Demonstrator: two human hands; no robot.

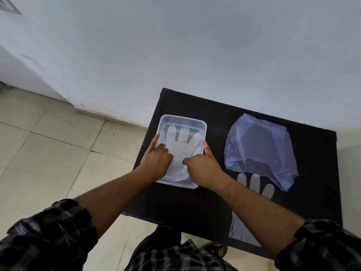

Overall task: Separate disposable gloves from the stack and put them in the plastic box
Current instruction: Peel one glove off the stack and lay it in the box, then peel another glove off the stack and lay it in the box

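Looking down from the person's head, 2 bare forearms in rolled-up dark plaid sleeves (50,237) reach forward onto a small black table (205,202) that stands against a pale wall (195,45), with light floor tiles (48,143) to its left. On the left part of the table sits a clear plastic box (203,126), rectangular with rounded corners and no lid on it. A translucent disposable glove (180,151) lies flat inside the box, its fingers pointing away from the person toward the far wall of the box. Both hands are inside the box on top of that glove. The left hand (156,161) has its index finger stretched out along the box's left wall while its other fingers curl down and press on the glove. The right hand (203,167) has its index finger stretched out along the right wall, its thumb reaching left across the glove's palm, and its other fingers folded under; neither hand visibly pinches anything. To the right of the box, well apart from it, a crumpled blue-violet plastic bag (259,149) rests on the table. Below the bag, a stack of gloves (254,182) lies flat with 3 fingertips showing, partly covered by the bag and crossed by the right forearm, its cuff end running to the near edge of the table.
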